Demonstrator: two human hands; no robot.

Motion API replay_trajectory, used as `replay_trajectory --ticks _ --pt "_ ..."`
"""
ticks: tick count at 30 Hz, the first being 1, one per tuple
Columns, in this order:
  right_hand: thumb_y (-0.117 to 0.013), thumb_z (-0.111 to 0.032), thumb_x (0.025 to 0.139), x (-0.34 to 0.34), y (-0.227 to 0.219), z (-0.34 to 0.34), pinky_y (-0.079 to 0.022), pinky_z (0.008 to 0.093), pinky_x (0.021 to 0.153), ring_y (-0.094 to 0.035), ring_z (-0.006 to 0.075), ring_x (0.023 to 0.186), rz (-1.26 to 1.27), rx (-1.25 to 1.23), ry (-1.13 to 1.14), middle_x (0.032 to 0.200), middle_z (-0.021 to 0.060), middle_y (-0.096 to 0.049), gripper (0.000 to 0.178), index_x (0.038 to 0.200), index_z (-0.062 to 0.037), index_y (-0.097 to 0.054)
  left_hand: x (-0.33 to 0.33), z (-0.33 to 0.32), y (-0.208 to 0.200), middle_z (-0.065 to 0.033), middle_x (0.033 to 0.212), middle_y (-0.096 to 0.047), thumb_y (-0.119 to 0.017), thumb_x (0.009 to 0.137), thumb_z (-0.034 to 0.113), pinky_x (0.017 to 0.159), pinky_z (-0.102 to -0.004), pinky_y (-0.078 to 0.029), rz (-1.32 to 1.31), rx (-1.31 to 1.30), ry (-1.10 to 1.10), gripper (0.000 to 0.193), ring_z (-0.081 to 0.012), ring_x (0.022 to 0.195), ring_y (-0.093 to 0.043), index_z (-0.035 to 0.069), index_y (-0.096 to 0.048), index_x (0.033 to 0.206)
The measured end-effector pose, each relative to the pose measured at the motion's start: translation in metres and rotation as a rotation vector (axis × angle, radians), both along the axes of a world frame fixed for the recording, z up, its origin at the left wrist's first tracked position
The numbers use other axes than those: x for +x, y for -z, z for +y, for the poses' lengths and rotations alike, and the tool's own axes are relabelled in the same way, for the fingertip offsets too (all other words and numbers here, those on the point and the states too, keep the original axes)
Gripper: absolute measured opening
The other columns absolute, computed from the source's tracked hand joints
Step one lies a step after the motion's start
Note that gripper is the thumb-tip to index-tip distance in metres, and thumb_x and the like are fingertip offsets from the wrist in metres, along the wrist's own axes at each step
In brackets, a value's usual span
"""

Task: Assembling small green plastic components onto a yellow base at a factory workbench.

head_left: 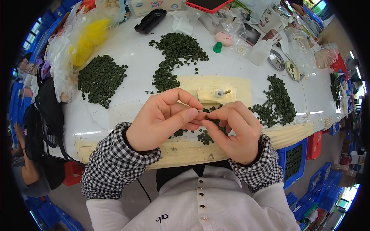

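My left hand and my right hand meet over the near edge of the white table. Thumb and forefinger are pinched together on each; what lies between the fingertips is too small and covered to make out. Beneath them, small dark green round pieces lie scattered. Just beyond my fingers sits a tape-covered block bearing a short grey cylinder with a brass-coloured pin. More such pieces form a pile at the left, a long heap at the centre and another at the right.
A clear bag with yellow netting lies far left, above a black bag. At the back are a black case, a red-edged phone, a green cap and a mug. A blue crate stands below right.
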State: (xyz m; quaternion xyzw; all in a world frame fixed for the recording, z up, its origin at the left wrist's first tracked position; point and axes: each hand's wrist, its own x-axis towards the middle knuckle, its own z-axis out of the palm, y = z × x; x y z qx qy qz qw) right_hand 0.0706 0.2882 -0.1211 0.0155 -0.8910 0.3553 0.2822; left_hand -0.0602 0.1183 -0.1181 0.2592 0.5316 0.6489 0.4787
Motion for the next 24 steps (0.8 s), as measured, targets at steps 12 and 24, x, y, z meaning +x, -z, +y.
replay_trajectory --ticks 12,24 --pt "-0.074 0.005 0.076 0.0 0.003 -0.002 -0.05 0.029 0.052 -0.062 0.02 0.061 0.026 -0.027 0.011 0.082 0.0091 -0.061 0.02 0.094 -0.001 -0.068 0.002 -0.001 0.0 -0.0152 0.11 -0.069 -0.052 0.101 0.008 0.091 -0.0315 -0.057 0.005 0.047 -0.03 0.016 -0.0208 0.104 -0.068 -0.002 -0.053 0.114" --pt "-0.073 0.006 0.079 0.001 -0.009 -0.003 -0.048 0.0212 0.056 -0.06 0.0086 0.063 0.016 -0.303 -0.031 0.085 0.0052 -0.063 0.015 0.092 0.0 -0.07 0.003 0.001 0.004 -0.0148 0.098 -0.072 -0.067 0.089 -0.003 0.083 -0.0301 -0.059 -0.102 0.106 -0.099 0.016 -0.0206 0.092 -0.071 -0.002 -0.065 0.106"
